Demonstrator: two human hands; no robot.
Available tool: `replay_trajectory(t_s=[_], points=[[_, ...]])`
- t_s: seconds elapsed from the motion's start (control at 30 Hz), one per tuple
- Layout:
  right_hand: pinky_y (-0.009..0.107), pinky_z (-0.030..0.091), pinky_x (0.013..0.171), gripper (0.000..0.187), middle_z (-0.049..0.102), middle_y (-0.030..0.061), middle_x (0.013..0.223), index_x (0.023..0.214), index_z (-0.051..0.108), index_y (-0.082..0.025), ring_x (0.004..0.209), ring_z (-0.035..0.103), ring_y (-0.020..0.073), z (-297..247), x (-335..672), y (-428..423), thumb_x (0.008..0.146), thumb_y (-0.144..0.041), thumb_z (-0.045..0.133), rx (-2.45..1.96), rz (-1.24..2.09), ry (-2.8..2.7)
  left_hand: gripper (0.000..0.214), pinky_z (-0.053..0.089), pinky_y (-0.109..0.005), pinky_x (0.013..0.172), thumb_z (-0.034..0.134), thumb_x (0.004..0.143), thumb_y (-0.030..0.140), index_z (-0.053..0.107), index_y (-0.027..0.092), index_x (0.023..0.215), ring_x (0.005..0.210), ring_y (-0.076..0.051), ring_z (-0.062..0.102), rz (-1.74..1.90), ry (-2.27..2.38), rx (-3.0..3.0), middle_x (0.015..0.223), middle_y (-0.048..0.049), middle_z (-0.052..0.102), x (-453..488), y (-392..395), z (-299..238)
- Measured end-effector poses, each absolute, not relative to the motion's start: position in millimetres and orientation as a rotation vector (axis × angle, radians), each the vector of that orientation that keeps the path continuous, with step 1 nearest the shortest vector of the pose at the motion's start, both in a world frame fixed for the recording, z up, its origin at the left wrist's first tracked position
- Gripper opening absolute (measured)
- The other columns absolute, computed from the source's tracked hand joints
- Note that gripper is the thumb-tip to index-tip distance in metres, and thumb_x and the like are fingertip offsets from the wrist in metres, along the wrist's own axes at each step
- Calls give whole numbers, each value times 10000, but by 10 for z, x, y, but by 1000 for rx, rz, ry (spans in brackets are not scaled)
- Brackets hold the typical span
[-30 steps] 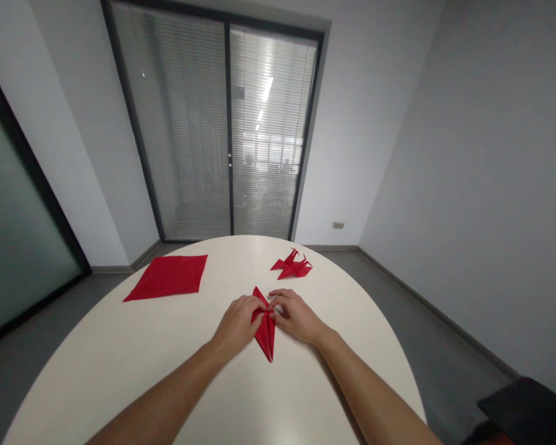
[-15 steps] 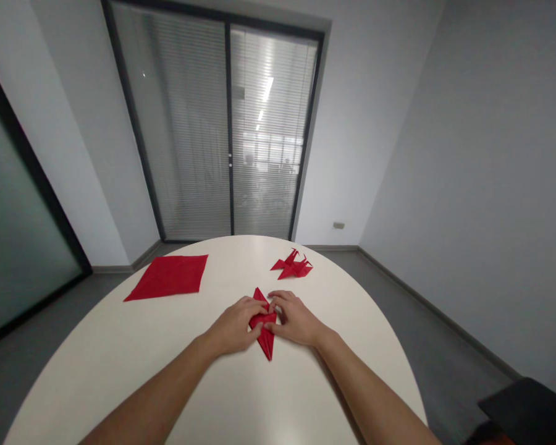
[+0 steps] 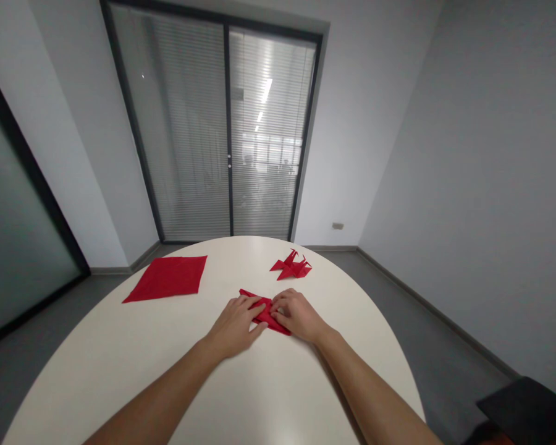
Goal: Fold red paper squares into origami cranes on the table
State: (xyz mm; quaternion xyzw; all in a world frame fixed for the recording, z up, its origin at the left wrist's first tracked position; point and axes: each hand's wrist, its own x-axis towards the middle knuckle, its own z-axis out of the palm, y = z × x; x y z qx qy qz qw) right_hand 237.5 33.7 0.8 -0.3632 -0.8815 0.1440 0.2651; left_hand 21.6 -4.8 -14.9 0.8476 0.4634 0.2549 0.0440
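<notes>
A folded piece of red paper [image 3: 265, 314] lies on the white round table in front of me, its narrow shape slanting from upper left to lower right. Across its left part, my left hand [image 3: 235, 324] holds it with the fingers on top and the thumb by its near edge. My right hand [image 3: 299, 314] has curled fingers closed on the paper's right part. Both hands cover some of the folds. Beyond them stand red origami cranes [image 3: 291, 267], close together; their exact number is hard to make out.
A stack or sheet of flat red paper [image 3: 169, 278] lies at the table's far left. The curved rim of the table [image 3: 384, 309] runs round on the right. A dark chair [image 3: 528, 405] stands at the lower right, off the table.
The folded paper has turned from pointing lengthwise towards me to lying more crosswise under my hands. My fingers have shifted slightly on it; the cranes and flat paper stay put.
</notes>
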Motion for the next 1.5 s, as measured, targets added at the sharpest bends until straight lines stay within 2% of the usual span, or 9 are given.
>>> replay_trajectory(t_s=[0.13, 0.3, 0.43, 0.63, 1.0, 1.3, 1.5], points=[[343, 438, 862, 180, 750, 52, 916, 912, 778, -238, 901, 622, 224, 66, 2356, 290, 899, -238, 599, -933, 426, -2413, 314, 424, -458, 995, 575, 935, 368, 685, 262, 1209, 1140, -291, 568, 782, 1504, 2590, 1295, -95, 650, 231, -43, -154], [327, 441, 860, 150, 759, 51, 960, 934, 795, -260, 918, 640, 231, 95, 2367, 282, 851, -309, 681, -858, 451, -2457, 303, 410, -480, 984, 617, 905, 358, 703, 253, 1176, 1122, -310, 570, 838, 1553, 2540, 1256, -111, 666, 253, -37, -178], [331, 442, 885, 138, 763, 43, 948, 896, 798, -262, 924, 645, 226, 85, 2377, 304, 855, -284, 668, -858, 522, -2421, 267, 405, -468, 990, 591, 919, 327, 718, 274, 1148, 1097, -286, 584, 883, 1574, 2481, 1224, -90, 685, 267, -26, -201], [337, 446, 880, 190, 763, 36, 941, 836, 775, -249, 923, 642, 221, 45, 2374, 325, 887, -204, 597, -883, 457, -2452, 266, 422, -452, 971, 516, 949, 250, 748, 257, 1079, 1083, -274, 607, 909, 1618, 2455, 1181, -79, 714, 265, 2, -213], [314, 457, 832, 174, 738, 29, 899, 942, 760, -235, 870, 624, 204, -48, 2412, 343, 842, -171, 632, -960, 461, -2394, 244, 452, -395, 905, 540, 911, 158, 722, 248, 1047, 1037, -252, 631, 897, 1657, 2442, 1104, -47, 736, 240, 47, -238], [316, 462, 890, 239, 748, 35, 1044, 979, 788, -266, 988, 635, 218, -30, 2407, 320, 889, -164, 591, -862, 380, -2485, 263, 453, -390, 928, 542, 879, 77, 683, 184, 1074, 1016, -257, 640, 836, 1742, 2421, 1075, -76, 733, 268, 13, -169], [324, 464, 919, 231, 733, 58, 1114, 1012, 787, -253, 1036, 639, 229, -46, 2414, 328, 910, -191, 589, -836, 311, -2525, 215, 462, -354, 912, 546, 908, 99, 671, 189, 1059, 1010, -231, 636, 859, 1735, 2401, 1072, -63, 725, 215, 65, -220]])
